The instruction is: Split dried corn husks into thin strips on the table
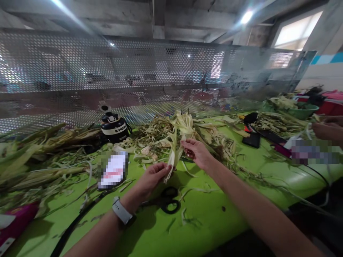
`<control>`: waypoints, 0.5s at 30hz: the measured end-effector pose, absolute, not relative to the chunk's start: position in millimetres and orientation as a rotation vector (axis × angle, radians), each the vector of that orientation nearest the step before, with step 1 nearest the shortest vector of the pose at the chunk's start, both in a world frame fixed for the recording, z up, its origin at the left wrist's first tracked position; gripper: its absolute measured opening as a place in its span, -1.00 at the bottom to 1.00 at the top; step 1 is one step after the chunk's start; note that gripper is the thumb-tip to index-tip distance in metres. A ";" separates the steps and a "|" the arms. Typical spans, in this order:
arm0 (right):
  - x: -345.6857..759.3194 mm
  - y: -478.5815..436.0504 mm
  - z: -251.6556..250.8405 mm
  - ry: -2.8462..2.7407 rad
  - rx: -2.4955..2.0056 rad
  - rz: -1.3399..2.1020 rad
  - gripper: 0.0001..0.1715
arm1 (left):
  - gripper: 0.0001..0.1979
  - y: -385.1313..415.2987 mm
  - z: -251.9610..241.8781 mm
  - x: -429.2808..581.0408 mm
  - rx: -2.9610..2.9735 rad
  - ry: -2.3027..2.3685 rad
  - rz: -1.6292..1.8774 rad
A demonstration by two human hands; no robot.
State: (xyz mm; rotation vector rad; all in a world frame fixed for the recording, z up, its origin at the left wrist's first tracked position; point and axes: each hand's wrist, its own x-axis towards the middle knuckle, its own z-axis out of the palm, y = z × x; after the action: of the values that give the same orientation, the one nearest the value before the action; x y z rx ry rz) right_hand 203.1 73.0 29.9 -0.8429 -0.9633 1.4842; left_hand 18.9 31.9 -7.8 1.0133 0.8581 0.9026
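Note:
Pale green-yellow corn husk strips (pixel 173 151) hang between my two hands above the green table. My left hand (pixel 157 174), with a watch (pixel 122 210) on its wrist, pinches the lower end of a strip. Higher up and to the right, my right hand (pixel 197 151) pinches the husk with thumb and fingers. Behind them fans out a bunch of husks (pixel 184 123) on a heap of dry husk scraps (pixel 155 134). Black-handled scissors (pixel 170 206) lie just below my left hand, their blades partly hidden in its shadow.
A black bottle (pixel 114 128) stands at the heap's left, near a lit phone (pixel 114 170). Long husks (pixel 48 142) cover the table's left. A black phone (pixel 251 140), a green basin (pixel 302 110) and another person's hand (pixel 328 128) are at right. A perforated metal screen (pixel 150 71) closes the back.

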 end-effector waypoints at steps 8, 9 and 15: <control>223.2 87.9 32.8 -0.776 -0.835 1.362 -0.72 | -0.71 31.8 -3.3 16.8 1.071 0.886 0.875; 224.9 89.5 32.4 -0.769 -0.845 1.353 -0.73 | -0.71 32.2 -3.8 16.7 1.076 0.886 0.870; 244.6 104.0 30.4 -0.741 -0.878 1.226 -0.79 | -0.71 33.5 -3.7 16.6 1.064 0.871 0.881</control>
State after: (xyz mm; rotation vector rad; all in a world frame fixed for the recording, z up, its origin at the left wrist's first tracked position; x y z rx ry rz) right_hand 244.6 104.0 30.4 -0.8775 -0.7407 1.2261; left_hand 16.6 33.5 -3.7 1.0636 0.8705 0.8814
